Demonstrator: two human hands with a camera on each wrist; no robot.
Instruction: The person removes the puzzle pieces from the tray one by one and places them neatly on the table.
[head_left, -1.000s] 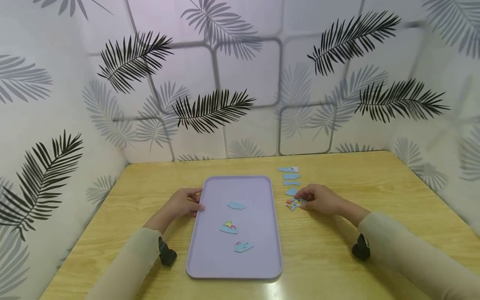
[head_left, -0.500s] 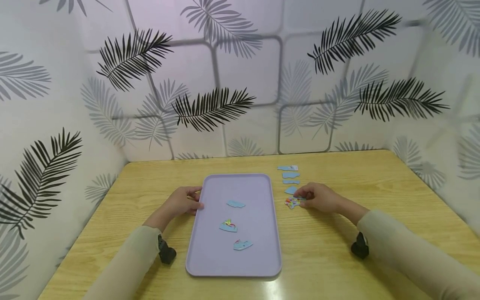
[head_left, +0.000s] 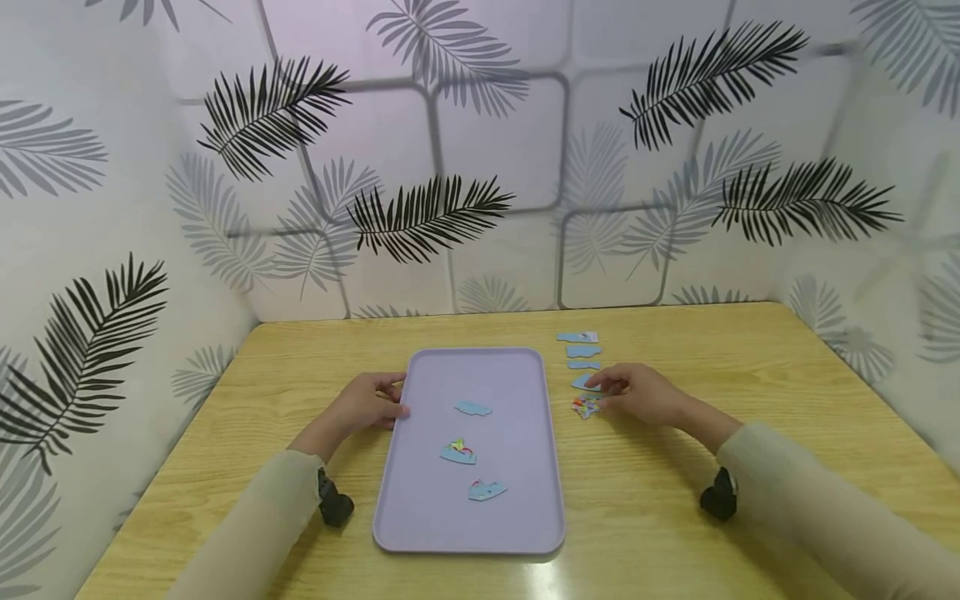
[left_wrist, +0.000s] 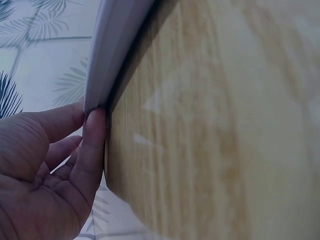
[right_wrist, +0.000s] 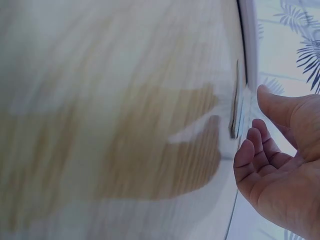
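My left hand (head_left: 363, 403) pinches the left rim of a pale purple tray (head_left: 468, 529), its thumb on top. In the left wrist view the fingers meet at the tray's edge (left_wrist: 107, 60). My right hand (head_left: 647, 395) hovers beside a multicoloured flat puzzle piece (head_left: 585, 407), with a fingertip over a blue fan-shaped piece (head_left: 581, 382). In the right wrist view its fingers curl loosely with nothing between them, close to thin pieces (right_wrist: 234, 107) seen edge-on. On the tray lie a plain blue piece (head_left: 473, 408), one with a yellow-green mark (head_left: 457, 453) and one with a red mark (head_left: 487, 492).
Three more blue pieces stand in a column behind the right hand: a narrow strip (head_left: 583, 365), a wider piece (head_left: 583, 352) and one with a white end (head_left: 577, 337). The wooden table (head_left: 675, 517) runs back to a leaf-patterned wall (head_left: 510, 150).
The right hand's fingertips have shifted slightly away from the table's front, from the multicoloured piece onto the blue fan-shaped one. The left hand and the tray stay in place.
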